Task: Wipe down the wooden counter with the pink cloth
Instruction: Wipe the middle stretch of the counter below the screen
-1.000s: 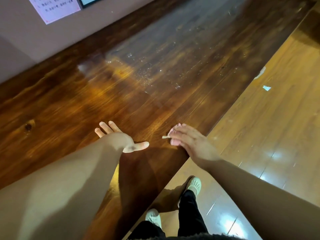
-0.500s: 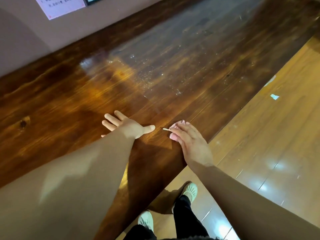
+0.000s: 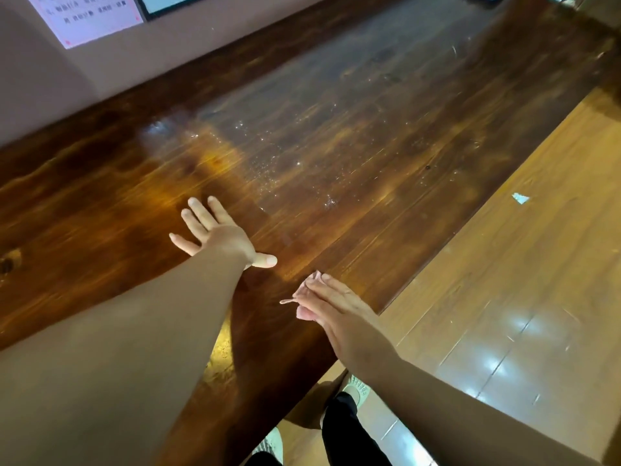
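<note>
Since the earlier frames the right hand [image 3: 331, 306] has slid the pink cloth [image 3: 307, 294] back toward the near edge of the wooden counter [image 3: 369, 136], while the left hand [image 3: 218, 233] has reached further in.

Head view: the right hand lies flat, fingers straight, pressing the cloth, which shows only as a small fold under the fingertips. The left hand rests spread on the bare wood just beyond the cloth, holding nothing. Specks [image 3: 268, 163] glitter well beyond both hands, toward the wall [image 3: 40, 89]. Wiping well probably means keeping the palm flat with even pressure and making long overlapping strokes along the grain out to those specks.
</note>
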`<action>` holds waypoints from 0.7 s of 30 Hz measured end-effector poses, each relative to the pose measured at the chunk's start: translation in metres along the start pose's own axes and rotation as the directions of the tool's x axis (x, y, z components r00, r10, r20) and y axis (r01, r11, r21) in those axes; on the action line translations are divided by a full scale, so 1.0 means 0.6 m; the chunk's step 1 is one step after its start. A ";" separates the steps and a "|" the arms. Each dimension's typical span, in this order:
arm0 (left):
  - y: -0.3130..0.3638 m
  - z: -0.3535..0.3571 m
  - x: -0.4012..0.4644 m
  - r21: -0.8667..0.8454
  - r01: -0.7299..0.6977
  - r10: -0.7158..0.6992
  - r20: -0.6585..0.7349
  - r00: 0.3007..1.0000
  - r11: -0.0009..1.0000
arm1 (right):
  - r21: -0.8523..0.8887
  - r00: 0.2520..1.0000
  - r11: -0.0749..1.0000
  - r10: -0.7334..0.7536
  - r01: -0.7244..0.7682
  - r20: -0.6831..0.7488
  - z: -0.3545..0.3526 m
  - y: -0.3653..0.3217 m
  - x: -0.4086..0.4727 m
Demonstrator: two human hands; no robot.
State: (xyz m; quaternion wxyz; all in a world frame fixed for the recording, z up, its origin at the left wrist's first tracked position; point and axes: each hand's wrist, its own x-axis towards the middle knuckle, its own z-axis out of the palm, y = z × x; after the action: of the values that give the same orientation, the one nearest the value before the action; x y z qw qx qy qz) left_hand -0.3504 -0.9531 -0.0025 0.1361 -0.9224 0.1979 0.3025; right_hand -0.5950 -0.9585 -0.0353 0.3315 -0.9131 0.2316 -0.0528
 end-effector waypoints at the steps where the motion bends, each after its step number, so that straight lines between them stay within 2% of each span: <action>1: -0.002 -0.003 0.002 -0.028 0.026 -0.025 0.027 0.999 0.999 | -0.050 1.000 0.999 -0.010 0.010 0.017 -0.004 0.010 0.011; 2: -0.005 -0.004 0.006 -0.024 0.028 -0.027 0.049 0.998 0.999 | -0.115 0.999 0.992 -0.051 0.053 0.017 -0.005 0.024 0.026; 3: -0.007 -0.006 0.006 -0.031 0.035 -0.033 0.066 0.997 0.999 | -0.151 0.999 0.988 -0.038 0.036 -0.016 -0.003 0.041 0.044; 6: -0.013 0.000 0.010 -0.054 -0.004 0.010 0.109 0.994 0.999 | -0.095 0.972 0.988 0.098 -0.121 -0.214 -0.006 0.047 0.081; 7: -0.014 -0.002 0.011 -0.045 -0.011 0.016 0.116 0.993 0.999 | -0.091 0.964 0.987 0.107 -0.132 -0.243 0.001 0.038 0.078; 9: -0.015 -0.006 0.011 -0.022 -0.017 0.020 0.132 0.991 1.000 | -0.124 0.980 0.989 0.052 -0.076 -0.191 0.019 0.023 0.049; 12: -0.012 -0.011 0.012 0.008 -0.016 0.014 0.154 0.988 1.000 | -0.125 0.994 0.988 -0.094 0.087 -0.054 0.021 0.030 0.027; 14: -0.009 -0.015 0.012 0.023 -0.013 0.009 0.161 0.987 1.000 | -0.129 0.997 0.989 -0.070 0.067 -0.015 0.012 0.044 0.056; 18: -0.006 -0.015 0.010 0.029 -0.009 0.005 0.159 0.987 1.000 | -0.095 0.978 0.991 0.074 -0.094 -0.196 0.003 0.040 0.106; 21: -0.005 -0.013 0.011 0.021 -0.010 0.007 0.131 0.991 1.000 | -0.124 0.983 0.991 0.017 -0.040 -0.185 0.019 0.022 0.066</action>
State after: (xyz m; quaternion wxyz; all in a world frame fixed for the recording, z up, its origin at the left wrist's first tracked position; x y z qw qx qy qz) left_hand -0.3402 -0.9550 0.0000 0.1577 -0.8981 0.1957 0.3609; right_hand -0.5623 -0.9790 -0.0548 0.2505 -0.9202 0.2771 -0.1170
